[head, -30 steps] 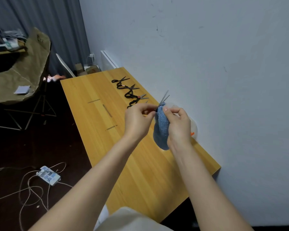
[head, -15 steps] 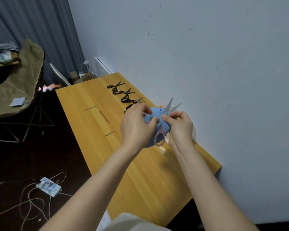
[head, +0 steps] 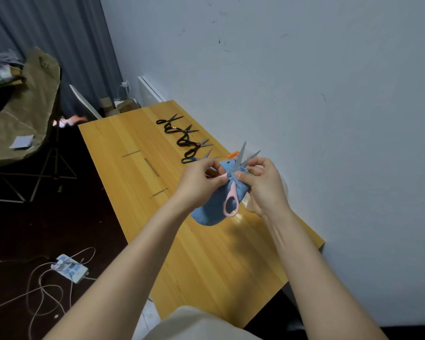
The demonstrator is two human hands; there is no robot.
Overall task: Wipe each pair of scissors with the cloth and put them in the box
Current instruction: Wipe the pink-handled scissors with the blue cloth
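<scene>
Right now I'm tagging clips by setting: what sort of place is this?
Likely a home room used as a makeshift workspace: wooden table against a bare wall, grey curtain, power strip on the floor.

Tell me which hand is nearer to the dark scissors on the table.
Left. The left hand is close to the near end of the dark scissors; the right hand is farther, toward the wall.
</scene>
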